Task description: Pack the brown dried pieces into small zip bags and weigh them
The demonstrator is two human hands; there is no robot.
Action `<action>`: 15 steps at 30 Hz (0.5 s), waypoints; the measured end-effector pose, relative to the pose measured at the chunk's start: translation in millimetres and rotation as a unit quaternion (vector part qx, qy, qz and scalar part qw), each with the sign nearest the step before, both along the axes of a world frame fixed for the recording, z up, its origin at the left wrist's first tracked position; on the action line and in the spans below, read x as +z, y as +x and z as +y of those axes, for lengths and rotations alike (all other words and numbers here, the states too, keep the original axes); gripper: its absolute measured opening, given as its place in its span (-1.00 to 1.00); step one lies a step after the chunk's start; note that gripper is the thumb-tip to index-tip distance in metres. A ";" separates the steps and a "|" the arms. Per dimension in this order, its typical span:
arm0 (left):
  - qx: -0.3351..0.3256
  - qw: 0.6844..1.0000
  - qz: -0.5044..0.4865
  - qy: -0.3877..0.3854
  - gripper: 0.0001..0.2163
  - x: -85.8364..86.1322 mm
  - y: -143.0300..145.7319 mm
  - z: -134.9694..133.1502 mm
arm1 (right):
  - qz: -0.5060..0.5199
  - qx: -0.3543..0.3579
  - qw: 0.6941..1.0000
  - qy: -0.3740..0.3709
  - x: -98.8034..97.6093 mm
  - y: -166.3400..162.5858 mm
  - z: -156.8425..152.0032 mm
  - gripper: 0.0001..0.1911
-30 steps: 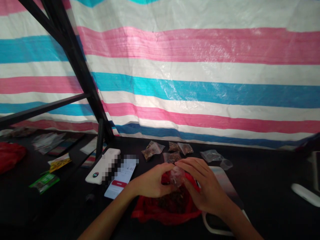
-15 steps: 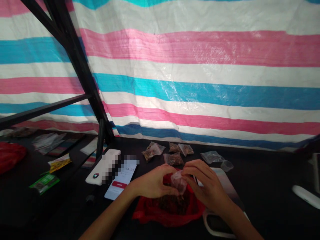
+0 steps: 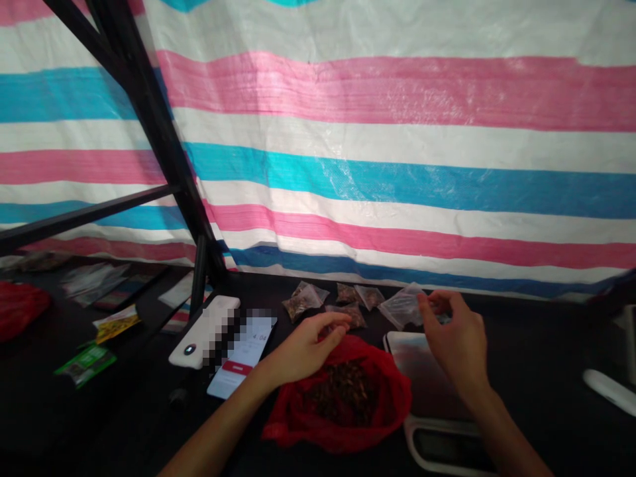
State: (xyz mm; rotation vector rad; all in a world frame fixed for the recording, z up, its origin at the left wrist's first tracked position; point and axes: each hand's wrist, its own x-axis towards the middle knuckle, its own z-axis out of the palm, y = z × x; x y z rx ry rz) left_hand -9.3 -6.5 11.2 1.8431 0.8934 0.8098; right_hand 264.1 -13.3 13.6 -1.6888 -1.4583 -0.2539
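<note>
A red plastic bag lies open on the dark table with dark dried bits inside. My left hand hovers over its far left rim, fingers loosely curled and holding nothing I can see. My right hand is raised to the right, above the scale, pinching a small clear plastic bag by its edge. Three small filled clear packets lie just beyond the red bag.
A white power bank and a phone lie left of the red bag. Black metal frame bars rise at the left. Green and yellow packets lie further left. A striped tarp closes the back. A white object lies far right.
Both hands were together over the red bag, working a small clear bag. Now my right hand has moved up and right with a clear bag, and my left hand stays by the red bag.
</note>
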 end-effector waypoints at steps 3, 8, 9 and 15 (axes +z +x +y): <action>0.023 1.000 -0.016 -0.011 -0.73 -4.6 -0.1 3.7 | -0.091 -0.068 0.992 -0.061 -9.3 16.1 7.2 -0.61; 0.030 0.999 -0.018 0.003 -0.77 -4.1 2.4 3.8 | -0.200 0.012 0.978 -0.060 -25.7 -0.8 5.9 -0.68; 0.031 0.999 -0.018 0.008 -0.77 -4.3 3.0 3.8 | -0.215 0.057 0.973 -0.067 -28.4 -9.2 4.9 -0.70; 0.042 0.999 -0.025 0.022 -0.78 -7.2 5.3 4.6 | -0.260 0.153 0.946 -0.118 -36.9 -47.5 6.8 -0.68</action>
